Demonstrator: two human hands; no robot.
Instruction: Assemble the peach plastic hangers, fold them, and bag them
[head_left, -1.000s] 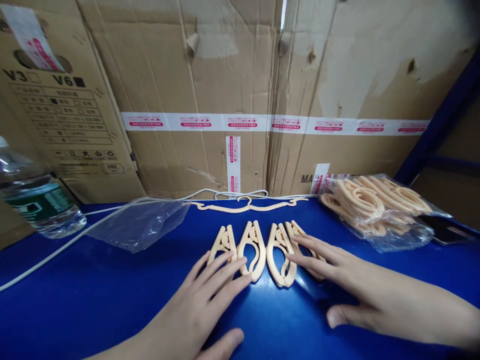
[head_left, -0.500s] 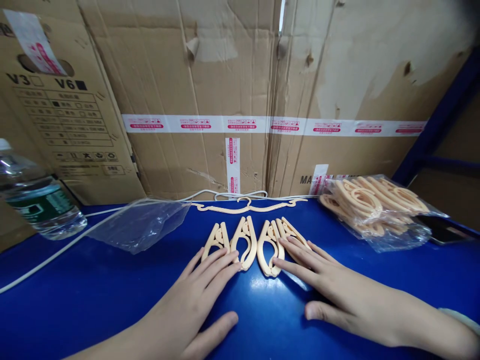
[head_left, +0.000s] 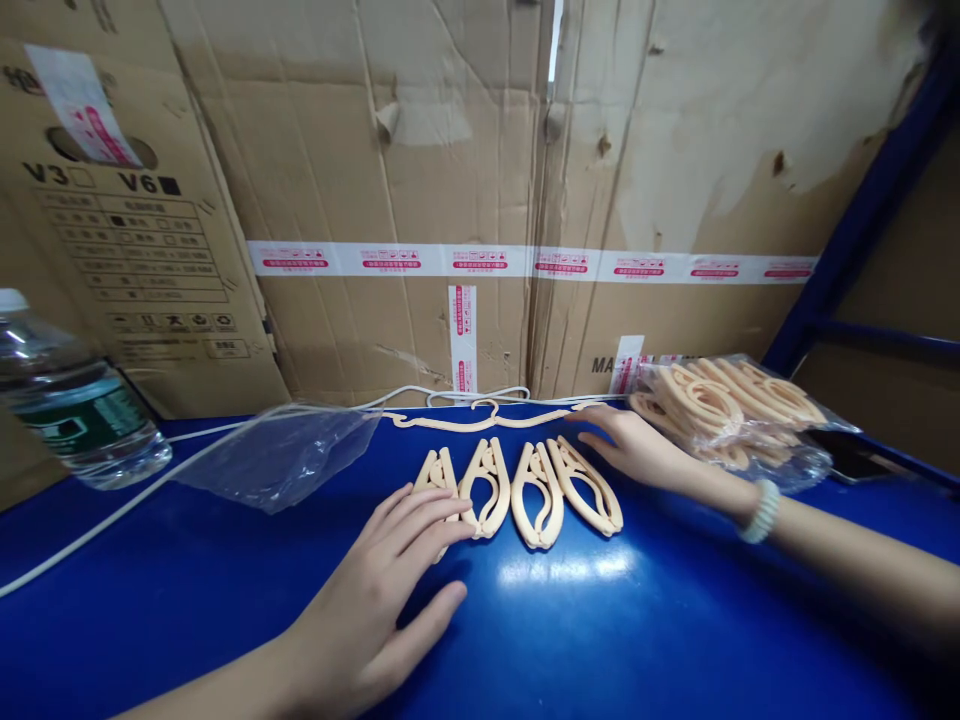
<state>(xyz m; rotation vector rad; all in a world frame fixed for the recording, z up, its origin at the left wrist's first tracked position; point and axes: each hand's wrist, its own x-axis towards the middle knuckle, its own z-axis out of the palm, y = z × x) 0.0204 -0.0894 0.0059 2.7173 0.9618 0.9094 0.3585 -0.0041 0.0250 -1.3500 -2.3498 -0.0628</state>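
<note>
Several folded beige plastic hangers [head_left: 538,495] lie in a row on the blue table. My left hand [head_left: 405,560] rests with fingers stretched over the leftmost folded hanger [head_left: 433,470], covering much of it; its thumb is spread away. Behind the row lies an unfolded beige hanger [head_left: 491,420], its hook toward the boxes. My right hand [head_left: 634,445] reaches past the rightmost folded hanger [head_left: 589,490] to the right end of the unfolded one. Its fingers are apart at that tip; whether they touch it is hard to tell.
On the right, clear bags of folded hangers [head_left: 705,400] are stacked beside a dark flat object [head_left: 855,460]. An empty clear plastic bag [head_left: 277,455], a white cable [head_left: 82,540] and a water bottle [head_left: 82,420] are on the left. Cardboard boxes [head_left: 390,330] wall off the back.
My right hand has left the right-hand folded hangers and moved back to the unfolded hanger's right end. Those folded hangers are now uncovered. My left hand has stayed nearly still.
</note>
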